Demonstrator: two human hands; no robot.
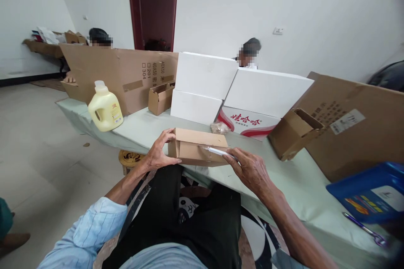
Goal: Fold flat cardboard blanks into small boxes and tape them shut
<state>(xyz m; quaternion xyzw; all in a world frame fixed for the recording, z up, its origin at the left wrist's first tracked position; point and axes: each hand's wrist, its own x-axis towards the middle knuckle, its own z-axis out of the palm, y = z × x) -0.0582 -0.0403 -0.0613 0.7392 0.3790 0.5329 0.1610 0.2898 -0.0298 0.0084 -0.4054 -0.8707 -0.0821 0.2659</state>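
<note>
A small closed brown cardboard box [202, 138] rests at the near edge of the cloth-covered table, in front of me. My left hand [160, 151] grips its left end, thumb below and fingers over the top edge. In my right hand [248, 166] is a slim white tool [217, 151], seemingly a knife, pointing left with its tip at the front face of the box. Whether the tip has gone into the cardboard I cannot tell. A small clear plastic bundle [220, 127] lies just behind the box.
White boxes [206, 75] stand stacked behind, between large brown cartons [126, 75]. A yellow jug [105, 107] is at left; a blue container [369, 193] and a purple-handled tool [362, 228] lie at right. Open small boxes [292, 134] stand nearby. Two people sit beyond the cartons.
</note>
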